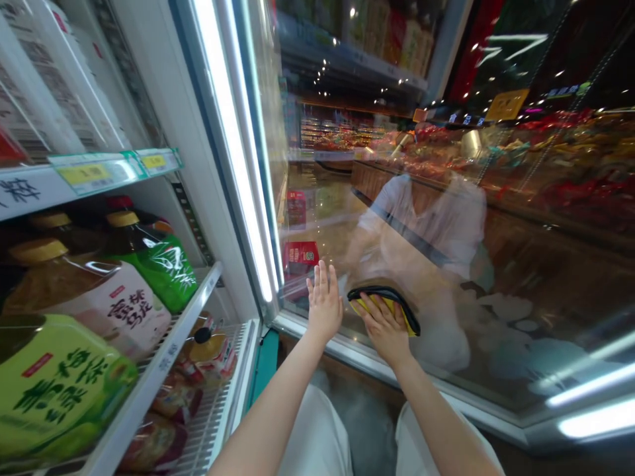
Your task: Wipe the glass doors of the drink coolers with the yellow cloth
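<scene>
My right hand (385, 328) presses a folded yellow-and-black cloth (409, 316) against the glass door (342, 225), low on the pane. Its fingers lie across the yellow side, and the dark edge shows above and to the right of them. To the left, my left hand (326, 309) is raised with fingers stretched out and palm toward the glass; whether it touches the pane I cannot tell. It holds nothing. A faint reflection of a person in a white top shows in the glass.
At left, a fridge shelf (149, 390) carries large drink bottles, among them a green-labelled bottle (59, 390) and a pink-labelled bottle (109, 301). Packaged goods (169, 403) sit on the wire rack below. A bright light strip (233, 132) runs along the fridge frame. My knees (317, 436) are below.
</scene>
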`<state>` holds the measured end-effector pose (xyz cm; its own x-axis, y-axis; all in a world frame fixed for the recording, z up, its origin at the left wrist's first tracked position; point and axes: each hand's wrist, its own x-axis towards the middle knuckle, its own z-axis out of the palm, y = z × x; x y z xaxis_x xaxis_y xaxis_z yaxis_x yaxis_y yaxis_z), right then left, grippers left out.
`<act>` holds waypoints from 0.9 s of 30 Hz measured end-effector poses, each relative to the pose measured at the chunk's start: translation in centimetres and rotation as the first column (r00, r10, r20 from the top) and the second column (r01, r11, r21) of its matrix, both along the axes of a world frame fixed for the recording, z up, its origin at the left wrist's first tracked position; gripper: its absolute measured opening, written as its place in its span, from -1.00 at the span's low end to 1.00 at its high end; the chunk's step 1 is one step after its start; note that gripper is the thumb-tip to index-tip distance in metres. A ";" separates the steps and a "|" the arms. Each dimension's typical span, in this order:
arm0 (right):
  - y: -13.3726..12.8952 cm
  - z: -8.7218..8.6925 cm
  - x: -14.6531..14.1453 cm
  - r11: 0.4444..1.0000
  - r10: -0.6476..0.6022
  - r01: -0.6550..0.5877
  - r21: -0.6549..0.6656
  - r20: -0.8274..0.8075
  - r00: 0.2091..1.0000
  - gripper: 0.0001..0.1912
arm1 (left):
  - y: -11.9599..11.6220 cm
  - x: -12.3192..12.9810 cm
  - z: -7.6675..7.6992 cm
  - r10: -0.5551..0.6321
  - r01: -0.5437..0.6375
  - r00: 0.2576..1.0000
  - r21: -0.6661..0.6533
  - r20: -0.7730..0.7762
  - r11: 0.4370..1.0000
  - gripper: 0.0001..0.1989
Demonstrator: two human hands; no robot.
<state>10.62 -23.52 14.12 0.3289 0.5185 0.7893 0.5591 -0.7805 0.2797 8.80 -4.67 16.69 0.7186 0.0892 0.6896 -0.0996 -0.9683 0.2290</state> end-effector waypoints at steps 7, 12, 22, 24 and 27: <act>-1.6 1.4 0.4 0.966 -0.191 0.179 0.185 0.053 0.980 -0.45 | -1.7 -1.1 -0.4 -0.105 0.106 0.994 0.037 -0.027 0.994 -0.15; -1.1 0.2 0.0 0.987 -0.131 0.129 0.095 0.019 0.991 -0.49 | -3.5 -1.4 -0.7 -0.139 0.140 0.990 0.047 -0.027 0.989 -0.13; -5.9 0.7 0.4 0.901 -0.292 0.277 0.335 -0.005 0.956 -0.46 | -7.6 -1.1 -1.1 -0.205 0.197 0.978 0.167 0.036 0.966 -0.13; -6.3 0.1 0.4 0.926 -0.256 0.246 0.287 -0.001 0.967 -0.44 | -8.7 -1.0 -1.1 -0.217 0.209 0.976 0.179 0.027 0.961 -0.12; -8.8 -2.0 -0.1 0.958 -0.211 0.203 0.201 0.017 0.977 -0.42 | -9.8 -1.0 -1.0 -0.218 0.212 0.976 0.194 0.008 0.958 -0.12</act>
